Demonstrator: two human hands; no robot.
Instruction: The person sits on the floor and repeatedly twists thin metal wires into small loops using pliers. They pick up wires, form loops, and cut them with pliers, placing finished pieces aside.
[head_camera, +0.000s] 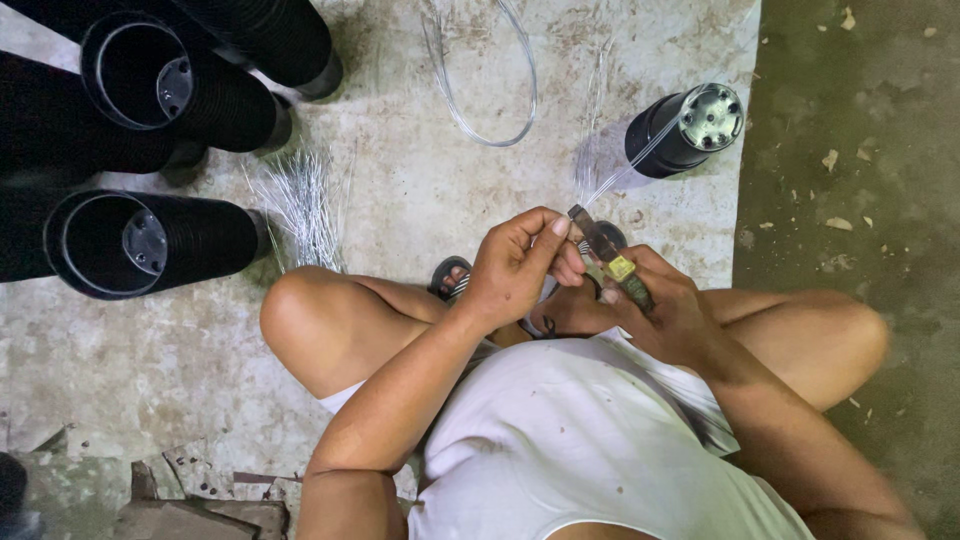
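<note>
Four black ribbed tubes are lying on the concrete floor at the upper left: one showing its open mouth, one below it also showing its mouth, one running off the top edge, and a fourth mostly cut off at the left edge. A fifth, shorter black tube with a metal end cap is lying apart at the upper right. One bundle of thin cut wires is lying just beside the person's knee, and one loop of wire is resting near the top.

The person is sitting cross-legged, working with both hands in front of the chest. The right hand is gripping one pair of pliers, fingers wrapped tight around the handles. The left hand is curling closed at the pliers' tip, thumb and fingers pinched together; what it is pinching is too small to tell. A thin wire strand is running from the hands toward the short tube.
</note>
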